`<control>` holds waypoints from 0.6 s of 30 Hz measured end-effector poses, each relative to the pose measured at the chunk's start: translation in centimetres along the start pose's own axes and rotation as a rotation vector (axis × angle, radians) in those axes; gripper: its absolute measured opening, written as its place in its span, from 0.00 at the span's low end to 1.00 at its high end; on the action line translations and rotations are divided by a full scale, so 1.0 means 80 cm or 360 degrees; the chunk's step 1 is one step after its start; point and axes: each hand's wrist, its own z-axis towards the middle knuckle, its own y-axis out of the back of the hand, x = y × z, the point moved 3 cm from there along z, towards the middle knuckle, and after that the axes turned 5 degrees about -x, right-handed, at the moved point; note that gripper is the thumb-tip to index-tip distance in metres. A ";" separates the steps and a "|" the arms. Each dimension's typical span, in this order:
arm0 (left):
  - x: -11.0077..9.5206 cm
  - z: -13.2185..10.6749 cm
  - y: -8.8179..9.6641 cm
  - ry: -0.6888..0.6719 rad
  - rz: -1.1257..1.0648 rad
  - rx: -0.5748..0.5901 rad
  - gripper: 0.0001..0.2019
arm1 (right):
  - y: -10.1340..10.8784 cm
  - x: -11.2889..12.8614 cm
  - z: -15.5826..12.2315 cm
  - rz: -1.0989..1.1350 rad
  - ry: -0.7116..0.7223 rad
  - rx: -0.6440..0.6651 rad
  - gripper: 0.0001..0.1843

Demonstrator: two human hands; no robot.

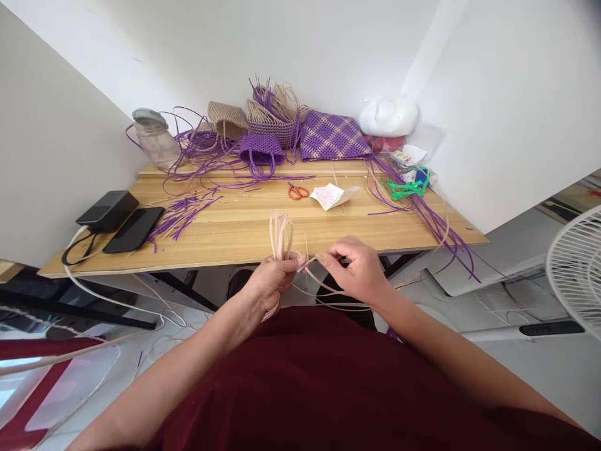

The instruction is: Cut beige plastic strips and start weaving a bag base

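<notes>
My left hand [275, 280] is closed around a looped bundle of pale beige weaving strands [280, 233], just in front of the table edge. The loops stick up above my fist, and a bit of the bundle shows below it. Between the two hands runs a loose beige strand [311, 260]. The thumb and fingers of my right hand [354, 266] pinch this strand close to my left fingertips. More lengths of it curve down below my right hand over my lap. My left palm hides the middle of the bundle.
Orange-handled scissors [297, 191] and a creased paper [327, 196] lie on the wooden table [235, 225]. Behind are woven baskets, a small purple basket [261, 150] and a purple checked piece [333, 138]. Left are a phone [134, 230], black box [107, 210] and jar [154, 141]; right, a fan [580, 266].
</notes>
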 end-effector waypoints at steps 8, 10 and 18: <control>-0.001 -0.005 -0.009 -0.0019 -0.0006 -0.0106 0.16 | -0.019 0.002 -0.018 0.0191 -0.0208 0.0382 0.13; 0.000 -0.005 -0.008 -0.0063 0.0005 -0.0127 0.17 | -0.019 0.002 -0.016 0.0204 -0.0225 0.0415 0.13; 0.005 0.000 -0.002 -0.0208 0.0055 -0.0191 0.17 | -0.014 0.001 -0.017 0.0242 -0.0307 0.0498 0.12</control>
